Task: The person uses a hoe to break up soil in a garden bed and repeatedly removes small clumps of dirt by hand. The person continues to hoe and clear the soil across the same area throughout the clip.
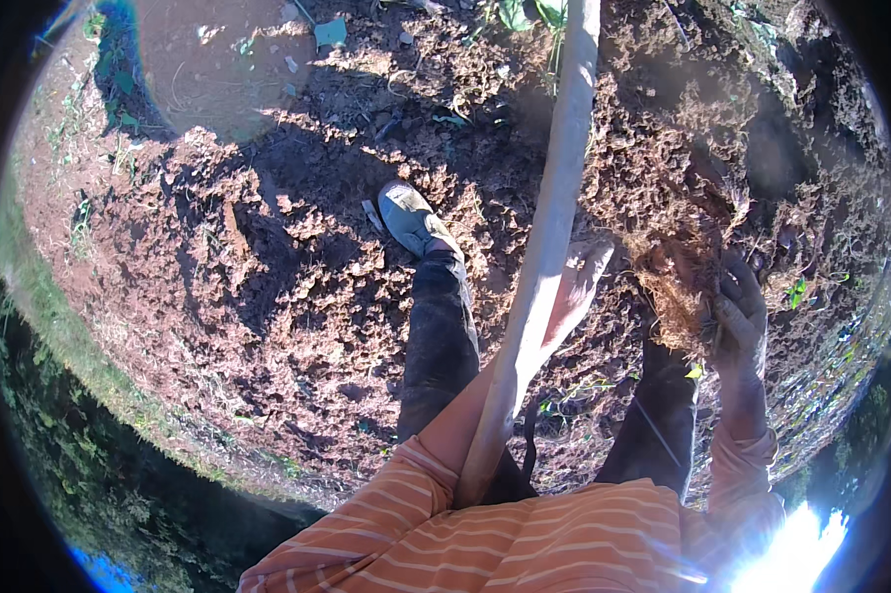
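Note:
My right hand grips the side of a clump of fibrous roots and soil at the right, above my dark trouser leg. My left hand reaches toward the clump with its fingers extended and nothing visible in it. Whether it touches the clump I cannot tell. A long, pale wooden pole crosses in front of my left forearm and hides part of it. The pole's near end lies close to my striped shirt, and its far end runs out of view at the top.
Loose, clumpy brown soil surrounds me, with dry roots and small green plants. My shod left foot stands on it. Grass and dark bushes line the left edge. Sun glare whitens the lower right.

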`<state>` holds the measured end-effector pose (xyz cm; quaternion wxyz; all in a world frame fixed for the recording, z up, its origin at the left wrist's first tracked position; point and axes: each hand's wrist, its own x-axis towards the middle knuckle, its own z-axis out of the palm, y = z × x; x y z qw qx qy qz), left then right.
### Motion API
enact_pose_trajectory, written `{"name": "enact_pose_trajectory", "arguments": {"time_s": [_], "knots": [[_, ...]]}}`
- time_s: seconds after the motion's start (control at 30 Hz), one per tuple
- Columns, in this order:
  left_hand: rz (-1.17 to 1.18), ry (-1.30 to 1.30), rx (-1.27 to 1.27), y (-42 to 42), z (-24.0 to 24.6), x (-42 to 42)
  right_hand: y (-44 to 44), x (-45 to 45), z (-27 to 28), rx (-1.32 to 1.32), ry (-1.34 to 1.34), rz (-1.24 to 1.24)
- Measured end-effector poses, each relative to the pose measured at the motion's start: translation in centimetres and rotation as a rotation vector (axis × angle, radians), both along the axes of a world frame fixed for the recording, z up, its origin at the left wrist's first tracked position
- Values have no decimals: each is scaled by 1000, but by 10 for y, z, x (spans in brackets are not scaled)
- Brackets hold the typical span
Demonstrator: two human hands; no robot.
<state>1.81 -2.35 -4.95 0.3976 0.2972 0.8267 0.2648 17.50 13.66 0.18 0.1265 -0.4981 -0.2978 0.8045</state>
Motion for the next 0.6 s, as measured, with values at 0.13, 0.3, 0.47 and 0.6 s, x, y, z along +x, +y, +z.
{"name": "enact_pose_trajectory", "arguments": {"time_s": [0.13, 0.3, 0.47, 0.6], "knots": [[198, -147, 19, -5, -21, 8, 41, 60, 10, 135, -282, 100], [292, -337, -129, -1, -25, 7, 116, 214, 19, 397, -729, 254], [670, -833, -100, 12, -7, 2, 182, 355, 13, 747, -1326, 365], [622, -814, -132, 14, -1, -4, 171, 321, -1, 676, -1271, 454]]}}
